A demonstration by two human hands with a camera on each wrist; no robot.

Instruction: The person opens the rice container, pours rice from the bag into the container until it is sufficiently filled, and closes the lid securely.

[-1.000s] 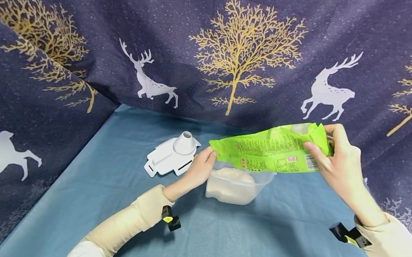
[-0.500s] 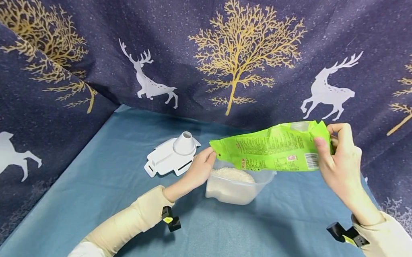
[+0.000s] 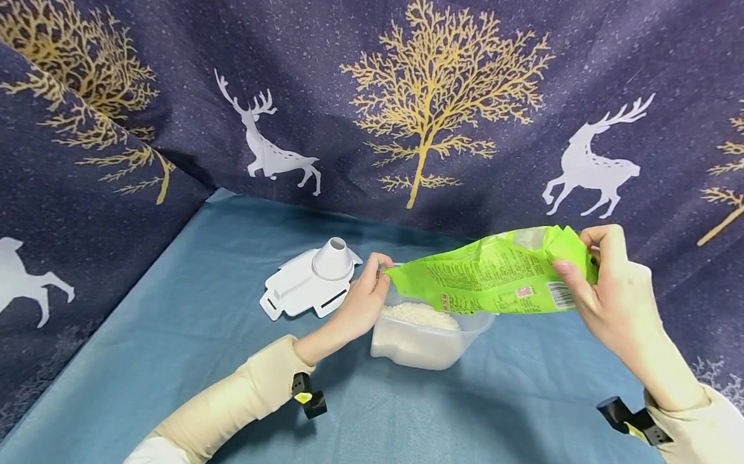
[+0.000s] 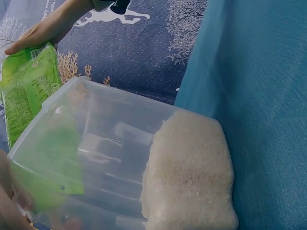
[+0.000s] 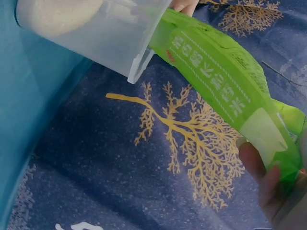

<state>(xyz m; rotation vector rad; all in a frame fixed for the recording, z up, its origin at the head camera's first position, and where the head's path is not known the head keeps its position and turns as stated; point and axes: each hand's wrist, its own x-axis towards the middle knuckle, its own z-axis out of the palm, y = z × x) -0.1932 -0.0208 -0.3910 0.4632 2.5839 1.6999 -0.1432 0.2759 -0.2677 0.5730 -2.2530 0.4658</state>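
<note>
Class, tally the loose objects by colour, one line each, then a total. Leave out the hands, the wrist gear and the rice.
Green: 1 bag
White: 1 lid, cone included
Clear: 1 container
Total: 3

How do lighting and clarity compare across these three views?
Head: bright, with soft shadows on the blue cloth table cover; left wrist: dimmer, the long green plastic bag hazy through the translucent plastic container; right wrist: also dim, the right hand looking soft and cut by the frame edge.
</note>
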